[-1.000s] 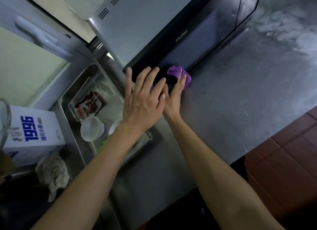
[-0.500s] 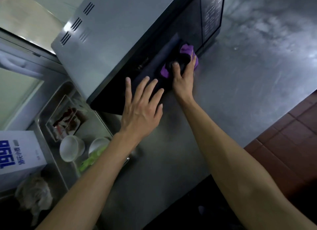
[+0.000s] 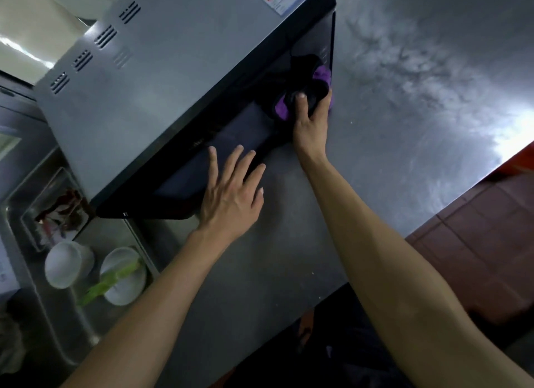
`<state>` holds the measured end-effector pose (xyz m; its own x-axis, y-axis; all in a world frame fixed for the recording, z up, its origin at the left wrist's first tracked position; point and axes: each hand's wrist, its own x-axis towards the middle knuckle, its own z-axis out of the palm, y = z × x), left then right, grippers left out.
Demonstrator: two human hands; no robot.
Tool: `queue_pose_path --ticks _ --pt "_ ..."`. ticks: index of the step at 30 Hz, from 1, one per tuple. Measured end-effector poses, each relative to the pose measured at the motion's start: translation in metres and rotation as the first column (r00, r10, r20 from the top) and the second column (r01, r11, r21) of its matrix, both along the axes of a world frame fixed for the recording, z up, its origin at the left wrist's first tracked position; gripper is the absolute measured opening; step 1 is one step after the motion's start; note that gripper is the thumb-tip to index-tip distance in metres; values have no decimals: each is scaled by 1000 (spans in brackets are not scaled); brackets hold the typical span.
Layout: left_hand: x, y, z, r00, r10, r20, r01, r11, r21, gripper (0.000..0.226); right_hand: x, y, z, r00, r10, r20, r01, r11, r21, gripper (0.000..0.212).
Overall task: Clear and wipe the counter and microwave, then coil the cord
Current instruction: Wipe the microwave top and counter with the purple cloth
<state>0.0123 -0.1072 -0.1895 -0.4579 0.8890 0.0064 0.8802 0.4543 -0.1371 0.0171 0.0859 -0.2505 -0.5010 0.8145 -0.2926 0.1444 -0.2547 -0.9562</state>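
1. The right hand [image 3: 310, 121] presses a purple cloth [image 3: 320, 78], fingers gripping it, against the microwave [image 3: 173, 78] door's right end.
2. The left hand [image 3: 231, 196], fingers spread and released, should brace the door while wiping strokes overlap.

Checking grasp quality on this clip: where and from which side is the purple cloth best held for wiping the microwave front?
Grip the bunched middle of the purple cloth from the counter side, palm toward the door, as the right hand does. It lies flat against the microwave front, so only that face is free.
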Motion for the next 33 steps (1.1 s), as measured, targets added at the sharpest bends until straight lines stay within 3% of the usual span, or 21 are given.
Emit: queue_pose_path --ticks 13,19,24,29,33 --pt "12 -52 -25 981 139 135 -151 985 80 47 7 -44 -13 1000 2 -11 -1 998 70 70" --pt "18 -82 -47 922 207 328 -299 918 259 48 30 -74 -17 990 124 70 -137 966 219 54" --pt "32 -95 -58 844 254 473 -417 865 279 50 50 -104 -21 928 312 202 -369 838 401 51" --pt "44 -118 -72 783 311 538 -492 839 231 52 57 -129 -32 810 452 374 -583 694 422 58" --pt "47 -131 -77 745 349 569 -528 829 183 56 59 -132 -37 753 470 460 -656 592 468 42"
